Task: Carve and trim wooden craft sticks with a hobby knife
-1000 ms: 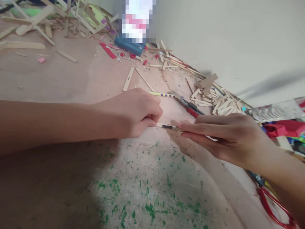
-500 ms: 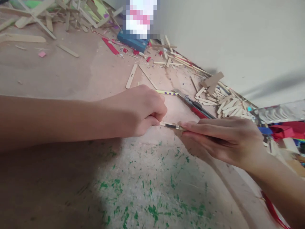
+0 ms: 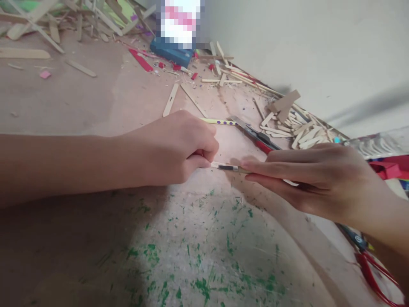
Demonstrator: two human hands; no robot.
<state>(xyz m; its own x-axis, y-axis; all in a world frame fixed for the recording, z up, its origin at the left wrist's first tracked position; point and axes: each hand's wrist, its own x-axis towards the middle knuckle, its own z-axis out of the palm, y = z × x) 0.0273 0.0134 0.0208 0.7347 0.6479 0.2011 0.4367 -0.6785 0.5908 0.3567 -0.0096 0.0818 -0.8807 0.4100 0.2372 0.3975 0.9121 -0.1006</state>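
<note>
My left hand is closed in a pinch over the table, thumb against the curled forefinger. From its fingertips a thin pale piece, perhaps a wooden stick, juts to the right; the rest is hidden in the hand. My right hand grips a small paintbrush with dark bristles and a silvery collar. The bristles lie along the pale piece, close to my left thumb; whether they touch it I cannot tell. Just behind lie a box cutter with red on it and a yellow strip with purple dots.
Loose craft sticks are heaped by the wall at the right, and more lie at the back left. A blue block stands among red scraps. Red-handled scissors or pliers lie near my right forearm. Green paint marks the table.
The view has shifted slightly, bringing more of the red-handled tool into sight. Both hands keep their grips, and the brush stays close to the left fingertips.
</note>
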